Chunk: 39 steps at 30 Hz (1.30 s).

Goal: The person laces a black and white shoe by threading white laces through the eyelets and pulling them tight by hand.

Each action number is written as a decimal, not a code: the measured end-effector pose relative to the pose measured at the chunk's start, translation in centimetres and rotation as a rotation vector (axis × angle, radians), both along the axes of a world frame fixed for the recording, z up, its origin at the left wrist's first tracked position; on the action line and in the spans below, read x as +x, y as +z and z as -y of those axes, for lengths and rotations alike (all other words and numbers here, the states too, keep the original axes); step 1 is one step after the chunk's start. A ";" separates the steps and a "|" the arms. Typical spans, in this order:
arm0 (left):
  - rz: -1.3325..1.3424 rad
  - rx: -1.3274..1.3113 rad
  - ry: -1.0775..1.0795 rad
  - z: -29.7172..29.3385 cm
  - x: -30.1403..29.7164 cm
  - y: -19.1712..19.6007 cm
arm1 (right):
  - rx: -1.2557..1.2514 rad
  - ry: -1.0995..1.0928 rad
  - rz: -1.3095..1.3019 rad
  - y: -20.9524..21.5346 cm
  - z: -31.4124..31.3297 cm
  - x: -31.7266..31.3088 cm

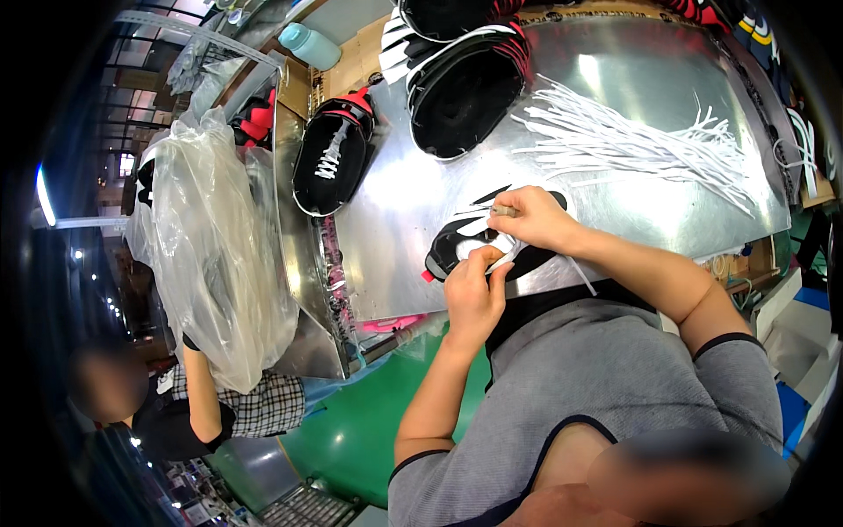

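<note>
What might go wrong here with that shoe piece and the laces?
The loose white lace trailing by the edge of the metal table might catch on the dark clothing. In the pile of white laces, strands overlap and could tangle when pulled. The black-and-white shoe upper could slip on the smooth metal if released.

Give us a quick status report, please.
Left hand, right hand both at black-and-white shoe upper. White lace bundle lies off to the right, apparently clear of the work.
</note>
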<state>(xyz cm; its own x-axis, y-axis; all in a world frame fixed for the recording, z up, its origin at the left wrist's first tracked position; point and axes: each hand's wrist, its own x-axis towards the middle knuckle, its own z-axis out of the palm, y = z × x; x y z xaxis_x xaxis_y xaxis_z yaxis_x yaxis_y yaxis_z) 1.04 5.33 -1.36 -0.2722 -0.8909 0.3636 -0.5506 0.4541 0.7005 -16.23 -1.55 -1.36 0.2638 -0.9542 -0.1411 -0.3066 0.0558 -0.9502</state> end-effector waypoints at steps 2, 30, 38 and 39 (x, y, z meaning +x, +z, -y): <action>0.087 0.006 0.069 0.0 -0.1 0.1 | -0.063 0.016 -0.026 -0.2 -0.2 -0.1; 0.438 -0.001 0.165 -0.1 -3.0 3.4 | -0.590 -0.099 -0.256 -1.2 -5.6 -4.5; 0.212 -0.012 0.208 2.3 -1.9 1.5 | -0.406 0.597 -0.368 -0.8 -10.0 -6.7; 0.186 0.021 0.224 2.3 -1.8 1.4 | -0.308 0.650 -0.276 -1.0 -10.1 -6.8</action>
<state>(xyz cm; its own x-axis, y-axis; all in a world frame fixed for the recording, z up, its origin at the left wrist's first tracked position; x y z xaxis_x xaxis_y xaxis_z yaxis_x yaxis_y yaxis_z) -0.73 2.99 0.07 -0.1284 -0.9430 0.3070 -0.7553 0.2936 0.5859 -23.06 8.55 -2.32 0.7787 -0.6263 -0.0361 -0.4152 -0.4713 -0.7782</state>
